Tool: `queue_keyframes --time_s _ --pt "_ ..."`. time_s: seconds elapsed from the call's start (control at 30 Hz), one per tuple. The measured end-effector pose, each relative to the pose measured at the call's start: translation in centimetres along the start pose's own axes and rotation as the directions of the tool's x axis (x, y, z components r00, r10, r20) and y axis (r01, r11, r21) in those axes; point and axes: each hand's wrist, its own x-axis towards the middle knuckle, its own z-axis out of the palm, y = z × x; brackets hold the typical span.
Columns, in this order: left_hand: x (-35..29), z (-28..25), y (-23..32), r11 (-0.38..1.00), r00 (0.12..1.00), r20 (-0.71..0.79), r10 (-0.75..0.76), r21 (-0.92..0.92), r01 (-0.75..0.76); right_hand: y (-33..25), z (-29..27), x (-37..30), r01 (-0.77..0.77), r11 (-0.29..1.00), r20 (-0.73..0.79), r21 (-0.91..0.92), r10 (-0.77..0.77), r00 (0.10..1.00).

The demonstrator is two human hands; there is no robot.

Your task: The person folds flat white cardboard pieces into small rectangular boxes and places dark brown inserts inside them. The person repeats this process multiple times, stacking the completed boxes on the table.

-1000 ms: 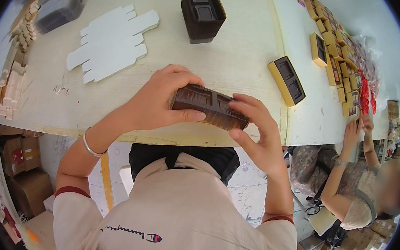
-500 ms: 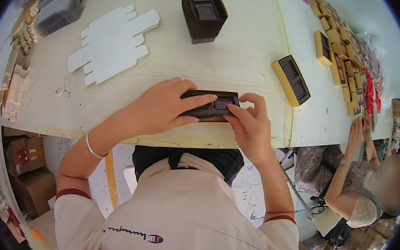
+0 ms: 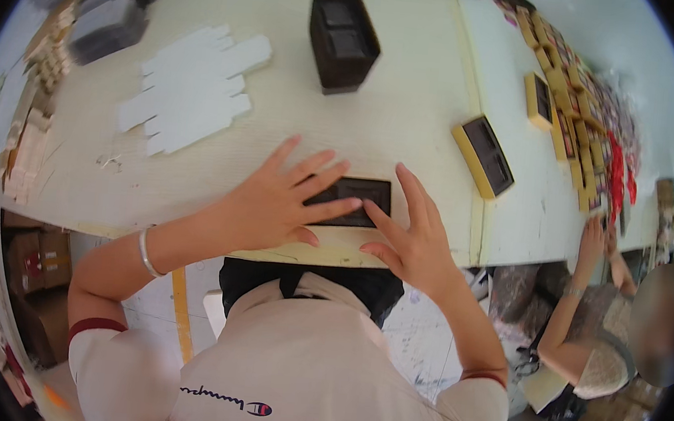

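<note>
A dark box with a black plastic insert tray point(image 3: 369, 191) lies flat on the table near its front edge. Across its left end spreads my left hand point(image 3: 278, 199), open, with fingers fanned and some reaching over the box. My right hand point(image 3: 411, 235) is open at the box's right end, its index fingertip over the insert and its thumb near the front side. Part of the box is hidden under the fingers. Beyond the hands stands a tall dark stack of similar trays point(image 3: 342, 46). To the right is a gold box with a black insert point(image 3: 484, 155).
Flat white cardboard blanks point(image 3: 191, 89) lie at the left. Clear plastic trays point(image 3: 106, 26) and folded card pieces point(image 3: 35, 128) line the left edge. Many gold boxes point(image 3: 575, 95) cover the far right, where another person's hands point(image 3: 595, 237) work.
My fingers have let go of the box and spread apart; they were pressing its insert. The box now lies flat. The view has shifted slightly.
</note>
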Motion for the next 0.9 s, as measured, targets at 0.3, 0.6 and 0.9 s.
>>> queue_keyframes --time_s 0.3,0.6,0.9 --pt "-6.1 -2.9 -6.1 0.787 0.77 -0.172 -0.614 -0.063 0.613 8.7 -2.7 -3.5 -0.251 0.92 -0.165 -0.302 0.208 0.964" --pt "-10.2 -3.5 -9.7 0.708 0.731 -0.079 -0.678 -0.334 0.622 8.7 -2.9 0.4 -0.216 0.958 -0.192 -0.188 0.179 0.965" --pt "-10.6 -4.5 -6.6 0.807 0.667 -0.557 -0.495 -0.009 0.59 2.3 -1.9 1.5 -0.01 0.999 -0.254 -0.041 -0.001 0.967"
